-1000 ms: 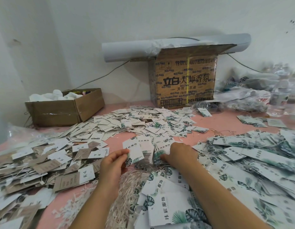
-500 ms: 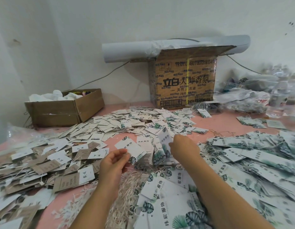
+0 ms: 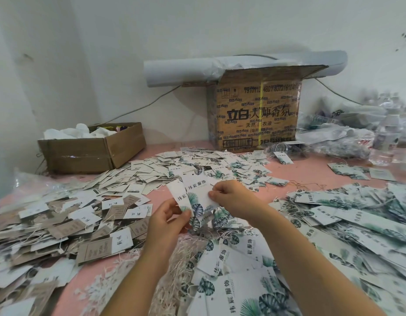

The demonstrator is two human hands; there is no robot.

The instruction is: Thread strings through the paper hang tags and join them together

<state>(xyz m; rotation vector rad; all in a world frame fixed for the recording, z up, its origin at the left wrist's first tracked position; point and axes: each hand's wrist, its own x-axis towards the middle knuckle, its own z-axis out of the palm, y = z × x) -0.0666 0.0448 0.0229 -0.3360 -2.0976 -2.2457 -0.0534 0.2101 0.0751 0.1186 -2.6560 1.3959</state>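
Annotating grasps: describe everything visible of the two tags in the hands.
The two held tags are white paper cards with dark vertical characters and teal leaf prints low down. They overlap, fanned, above the pink table. The left hand pinches their lower ends; the right hand pinches the right edge.

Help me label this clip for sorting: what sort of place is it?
Likely a makeshift home or small-workshop piecework spot: heaps of hang tags cover a pink surface, and a printed cardboard box stands against the bare wall.
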